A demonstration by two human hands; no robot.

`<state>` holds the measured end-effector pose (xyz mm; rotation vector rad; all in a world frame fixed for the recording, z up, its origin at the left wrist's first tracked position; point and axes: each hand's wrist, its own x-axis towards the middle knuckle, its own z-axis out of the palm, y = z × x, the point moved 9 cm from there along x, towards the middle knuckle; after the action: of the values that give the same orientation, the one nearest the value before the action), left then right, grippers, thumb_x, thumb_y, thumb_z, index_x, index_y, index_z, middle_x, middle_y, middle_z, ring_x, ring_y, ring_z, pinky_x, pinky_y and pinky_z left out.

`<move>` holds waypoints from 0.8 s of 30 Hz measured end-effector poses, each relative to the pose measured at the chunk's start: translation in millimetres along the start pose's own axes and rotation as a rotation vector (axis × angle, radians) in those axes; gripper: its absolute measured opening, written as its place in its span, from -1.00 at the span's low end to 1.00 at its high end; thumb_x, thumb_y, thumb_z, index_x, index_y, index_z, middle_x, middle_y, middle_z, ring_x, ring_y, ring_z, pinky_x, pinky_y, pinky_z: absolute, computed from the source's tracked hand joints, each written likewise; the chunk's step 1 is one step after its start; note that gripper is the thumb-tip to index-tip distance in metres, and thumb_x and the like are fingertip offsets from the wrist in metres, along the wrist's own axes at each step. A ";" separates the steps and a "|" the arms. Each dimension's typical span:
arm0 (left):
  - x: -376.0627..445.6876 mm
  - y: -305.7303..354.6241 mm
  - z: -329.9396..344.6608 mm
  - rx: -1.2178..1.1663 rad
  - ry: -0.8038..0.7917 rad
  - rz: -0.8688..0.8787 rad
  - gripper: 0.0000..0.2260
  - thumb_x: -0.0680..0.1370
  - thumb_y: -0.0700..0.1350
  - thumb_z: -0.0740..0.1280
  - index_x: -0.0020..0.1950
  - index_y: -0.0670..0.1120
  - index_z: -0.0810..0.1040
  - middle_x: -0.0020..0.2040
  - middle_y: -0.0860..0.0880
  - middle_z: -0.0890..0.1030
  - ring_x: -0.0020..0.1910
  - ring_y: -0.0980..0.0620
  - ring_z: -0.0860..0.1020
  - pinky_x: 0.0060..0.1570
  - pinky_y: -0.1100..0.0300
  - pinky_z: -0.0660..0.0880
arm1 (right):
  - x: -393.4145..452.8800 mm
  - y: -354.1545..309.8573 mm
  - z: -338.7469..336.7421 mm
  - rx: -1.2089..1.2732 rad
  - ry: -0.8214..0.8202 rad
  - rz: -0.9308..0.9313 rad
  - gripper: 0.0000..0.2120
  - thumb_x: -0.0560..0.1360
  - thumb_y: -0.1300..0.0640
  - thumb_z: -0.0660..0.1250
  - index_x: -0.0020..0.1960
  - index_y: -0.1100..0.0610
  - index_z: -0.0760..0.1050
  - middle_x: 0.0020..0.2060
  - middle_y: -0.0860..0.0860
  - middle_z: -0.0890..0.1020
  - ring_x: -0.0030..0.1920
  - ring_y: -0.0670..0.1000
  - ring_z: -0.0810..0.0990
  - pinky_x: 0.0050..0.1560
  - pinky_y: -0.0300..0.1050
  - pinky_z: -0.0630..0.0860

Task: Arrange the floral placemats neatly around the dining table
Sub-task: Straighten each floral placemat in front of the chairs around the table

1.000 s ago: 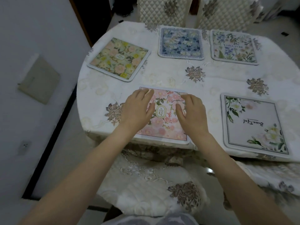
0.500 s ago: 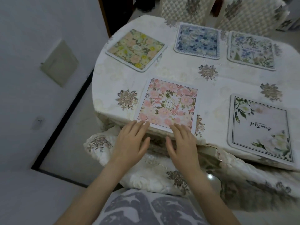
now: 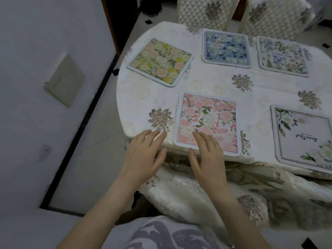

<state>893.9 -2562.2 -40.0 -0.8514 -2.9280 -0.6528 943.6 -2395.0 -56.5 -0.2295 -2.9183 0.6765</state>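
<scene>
Several floral placemats lie flat on the round dining table (image 3: 206,85). The pink placemat (image 3: 208,121) is nearest me at the table's front edge. A yellow-green placemat (image 3: 159,62) lies at the far left, a blue placemat (image 3: 225,48) at the back, a blue-and-white placemat (image 3: 283,57) beside it, and a white placemat (image 3: 303,139) with green leaves at the right. My left hand (image 3: 143,155) is open, fingertips at the table edge left of the pink mat. My right hand (image 3: 209,155) is open, its fingers over the pink mat's near edge.
Two quilted chair backs (image 3: 203,11) stand behind the table. A padded chair seat (image 3: 197,193) sits under the table edge in front of me. A white wall (image 3: 45,69) with a switch plate is close on the left, and the tablecloth hangs down on the right.
Both hands have drawn back from the middle of the pink placemat to its near edge, and the left hand has shifted left off the mat. The view has moved left.
</scene>
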 end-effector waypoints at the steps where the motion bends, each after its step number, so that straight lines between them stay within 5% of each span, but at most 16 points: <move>1: -3.2 -13.9 -4.7 -0.007 -0.013 0.001 -0.60 0.56 0.00 0.18 0.36 -0.10 0.43 0.26 -0.10 0.55 0.26 -0.16 0.46 0.21 -0.08 0.43 | -0.9 -11.5 7.7 0.005 0.006 0.023 -0.54 0.58 -0.07 0.06 0.44 0.02 0.26 0.39 -0.01 0.41 0.42 0.06 0.31 0.44 0.05 0.24; 9: -11.3 -109.6 -50.3 -0.007 -0.079 -0.009 -0.58 0.56 0.03 0.12 0.35 -0.10 0.44 0.28 -0.12 0.53 0.27 -0.17 0.46 0.18 -0.08 0.45 | 17.0 -93.8 45.4 0.075 0.074 0.118 -0.58 0.58 -0.02 0.11 0.42 0.01 0.29 0.34 0.05 0.44 0.37 0.07 0.34 0.34 0.14 0.37; 16: 1.7 -133.1 -71.8 -0.022 -0.037 0.035 -0.60 0.56 0.03 0.13 0.32 -0.10 0.46 0.24 -0.11 0.55 0.23 -0.14 0.48 0.16 -0.05 0.45 | 34.1 -123.4 46.8 0.060 0.132 0.105 -0.58 0.57 -0.03 0.11 0.42 -0.02 0.27 0.31 0.03 0.44 0.33 0.02 0.36 0.30 -0.01 0.36; 24: -9.8 -152.8 -69.7 -0.036 -0.028 -0.046 -0.61 0.56 0.02 0.15 0.30 -0.12 0.47 0.22 -0.11 0.56 0.20 -0.10 0.49 0.14 -0.03 0.45 | 45.6 -139.0 68.6 0.094 0.075 0.045 -0.58 0.56 -0.03 0.11 0.42 -0.06 0.24 0.32 0.05 0.42 0.34 0.04 0.36 0.30 0.04 0.39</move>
<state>816.7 -2711.6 -36.9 -0.8047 -2.9785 -0.7034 871.2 -2539.3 -51.1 -0.3042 -2.8096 0.7921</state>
